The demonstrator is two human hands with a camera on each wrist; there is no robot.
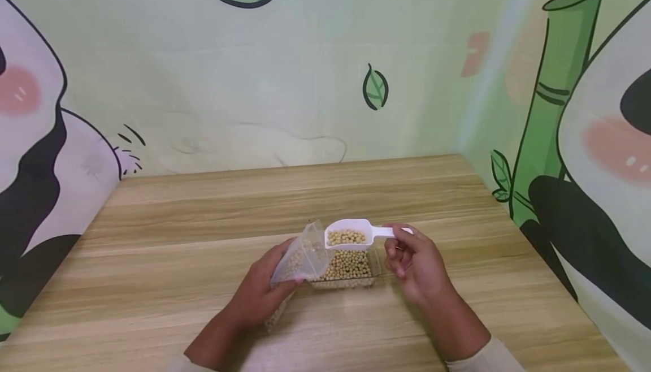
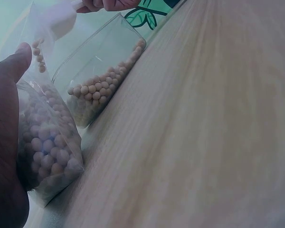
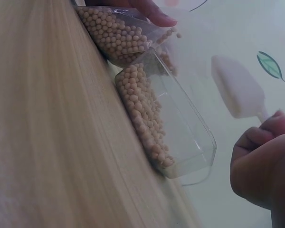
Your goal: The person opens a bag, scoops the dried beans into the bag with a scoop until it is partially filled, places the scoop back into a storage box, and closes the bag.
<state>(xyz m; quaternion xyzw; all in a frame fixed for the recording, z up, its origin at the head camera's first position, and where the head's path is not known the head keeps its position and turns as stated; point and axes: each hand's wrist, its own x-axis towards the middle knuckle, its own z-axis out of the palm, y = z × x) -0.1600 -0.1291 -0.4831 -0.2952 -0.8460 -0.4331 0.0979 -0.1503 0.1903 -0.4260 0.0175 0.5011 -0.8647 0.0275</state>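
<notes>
White scoop (image 1: 356,225) juts left from the right grip (image 1: 421,262) pinching its handle (image 1: 383,232), near the left grip (image 1: 261,290) clasping a bag (image 1: 305,256).

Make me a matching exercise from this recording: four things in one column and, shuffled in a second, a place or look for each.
Column one
1. White scoop
2. Clear bag
3. Container
4. Tabletop

Column two
A. Boxy and see-through, with beans along its bottom
B. Wood-grained, lying under the work
C. Held by its handle in the right hand
D. Gripped in the left hand, with beans inside

Right pairs: 1-C, 2-D, 3-A, 4-B
</notes>
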